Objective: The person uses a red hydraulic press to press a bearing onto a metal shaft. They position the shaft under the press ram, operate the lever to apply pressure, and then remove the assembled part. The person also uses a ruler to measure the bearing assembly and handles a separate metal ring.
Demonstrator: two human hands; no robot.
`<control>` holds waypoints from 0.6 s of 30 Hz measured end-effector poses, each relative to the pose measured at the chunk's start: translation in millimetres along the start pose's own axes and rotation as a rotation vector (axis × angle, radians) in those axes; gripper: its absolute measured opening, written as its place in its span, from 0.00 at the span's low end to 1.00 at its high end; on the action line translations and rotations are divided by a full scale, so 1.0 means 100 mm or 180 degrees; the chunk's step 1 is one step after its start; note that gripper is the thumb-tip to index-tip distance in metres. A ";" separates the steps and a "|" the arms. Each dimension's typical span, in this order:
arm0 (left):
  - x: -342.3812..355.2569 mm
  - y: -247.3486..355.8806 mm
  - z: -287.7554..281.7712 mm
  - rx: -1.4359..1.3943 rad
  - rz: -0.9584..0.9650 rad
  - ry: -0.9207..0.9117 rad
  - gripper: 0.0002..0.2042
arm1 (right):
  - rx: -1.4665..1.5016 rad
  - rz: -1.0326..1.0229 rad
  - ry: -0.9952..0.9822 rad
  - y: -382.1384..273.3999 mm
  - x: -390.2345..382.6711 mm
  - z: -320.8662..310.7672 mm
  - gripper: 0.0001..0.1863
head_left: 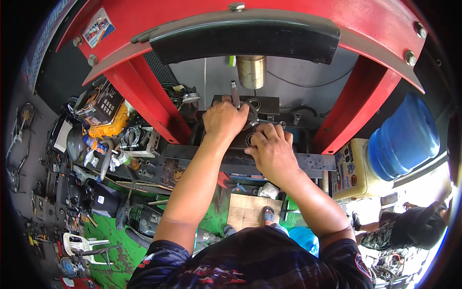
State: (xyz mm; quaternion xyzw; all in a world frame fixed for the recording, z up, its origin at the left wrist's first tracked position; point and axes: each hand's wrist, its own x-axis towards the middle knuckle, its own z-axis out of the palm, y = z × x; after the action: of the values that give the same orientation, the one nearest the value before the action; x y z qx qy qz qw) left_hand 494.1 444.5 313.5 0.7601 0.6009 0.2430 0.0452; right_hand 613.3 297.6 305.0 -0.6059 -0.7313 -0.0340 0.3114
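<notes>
Beneath the press ram point(251, 72) my left hand point(225, 118) is closed round a crankshaft point(235, 95), whose bright shaft sticks up beside the thumb. The round web of it shows partly past my fingers. From there a connecting rod point(263, 122) points to the right. My right hand point(275, 150) is just below the rod, fingers curled down over the press bed; what they grip is hidden. One ring-shaped bearing point(254, 103) lies on the dark steel block point(272, 104) behind, and another ring point(249, 139) shows between my hands.
The red press frame point(144, 98) rises on both sides, with a black curved guard point(245, 38) across the top. A steel crossbeam point(231, 161) runs in front of me. To the right stand a blue water jug point(404, 139) and a beige container point(356, 178); a person point(414, 226) is farther right.
</notes>
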 end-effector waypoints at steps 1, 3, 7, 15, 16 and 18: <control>0.01 0.00 0.00 0.0005 0.0019 0.0088 0.26 | 0.0024 -0.0003 0.0070 0.04 -0.01 -0.05 0.13; -0.03 -0.03 0.03 -0.0130 -0.0038 0.0164 0.25 | 0.0072 -0.0004 0.0210 0.16 -0.03 -0.21 0.12; -0.07 -0.05 0.05 -0.0243 -0.0009 0.0442 0.23 | 0.0731 0.0342 0.0304 0.58 0.37 -0.58 0.11; -0.08 0.06 -0.03 -0.0485 -0.0091 0.0398 0.23 | 0.0936 -0.0746 -0.0605 1.20 1.24 0.15 0.14; -0.10 0.04 -0.04 -0.0484 -0.0125 0.0390 0.23 | 0.0923 -0.0790 -0.0802 1.19 1.26 0.21 0.14; -0.11 0.01 -0.07 -0.0442 -0.0165 0.0351 0.22 | 0.1135 -0.0891 -0.1072 1.28 1.29 0.22 0.15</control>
State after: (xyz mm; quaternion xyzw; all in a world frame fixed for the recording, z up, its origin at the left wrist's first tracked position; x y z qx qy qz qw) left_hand 490.6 432.5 317.0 0.7248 0.6037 0.3243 0.0709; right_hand 710.7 452.3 309.9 -0.4318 -0.8437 0.1537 0.2794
